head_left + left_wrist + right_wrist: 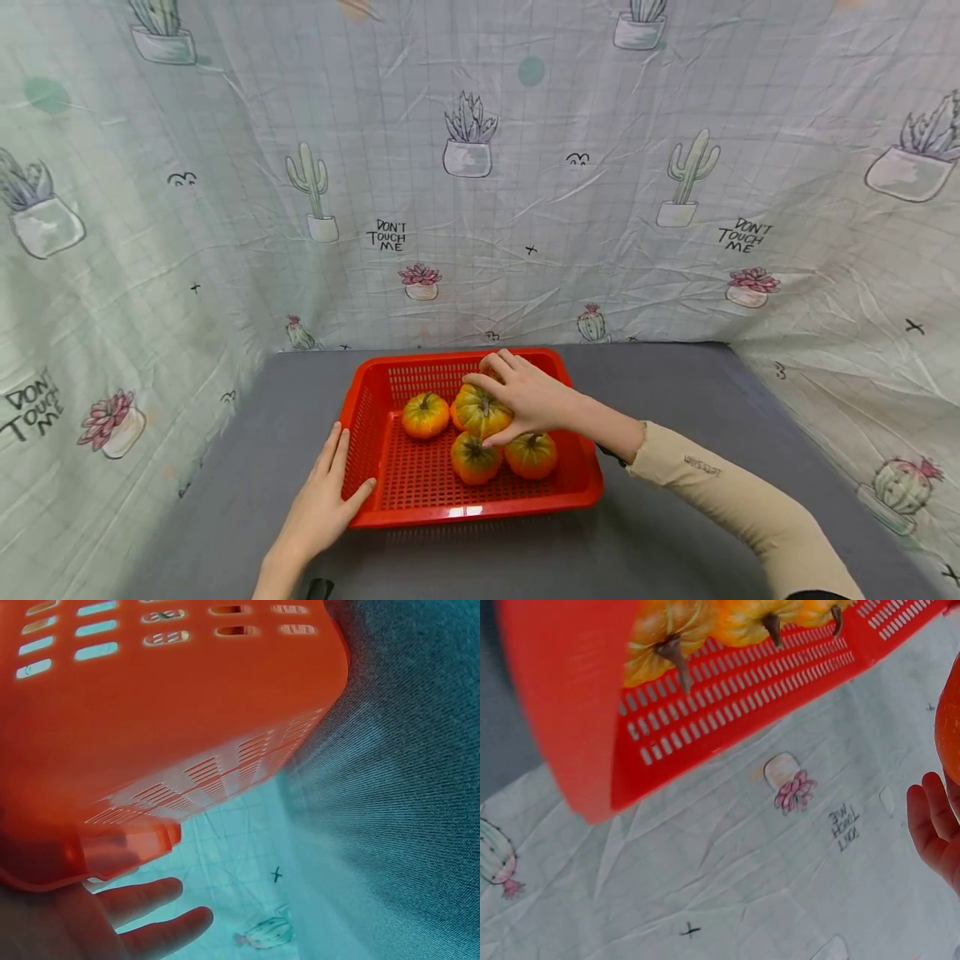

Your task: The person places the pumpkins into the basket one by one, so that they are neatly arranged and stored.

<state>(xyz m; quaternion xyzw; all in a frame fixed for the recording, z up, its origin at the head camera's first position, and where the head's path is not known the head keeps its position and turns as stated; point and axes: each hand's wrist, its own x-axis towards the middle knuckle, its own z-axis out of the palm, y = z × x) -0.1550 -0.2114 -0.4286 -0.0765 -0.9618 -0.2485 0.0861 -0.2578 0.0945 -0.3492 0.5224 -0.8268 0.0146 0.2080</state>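
A red plastic basket (420, 483) holds several small orange-and-green pumpkins. My right hand (531, 398) reaches over the basket's right side and grips one pumpkin (478, 410) from above, thumb near and fingers far. In the right wrist view, that pumpkin (950, 724) is partly cut off at the right edge beside the fingers (928, 825). Nearby in the basket are a pumpkin (426, 416) to the left, one (474, 461) in front and another (531, 457) at front right. My left hand (318, 504) rests on the basket's left rim with its fingers straight.
The basket stands on a grey tabletop (240, 500). Behind and on both sides hangs a pale cloth (525, 200) printed with cacti and lettering. In the left wrist view, the slotted basket wall (180, 712) fills much of the picture.
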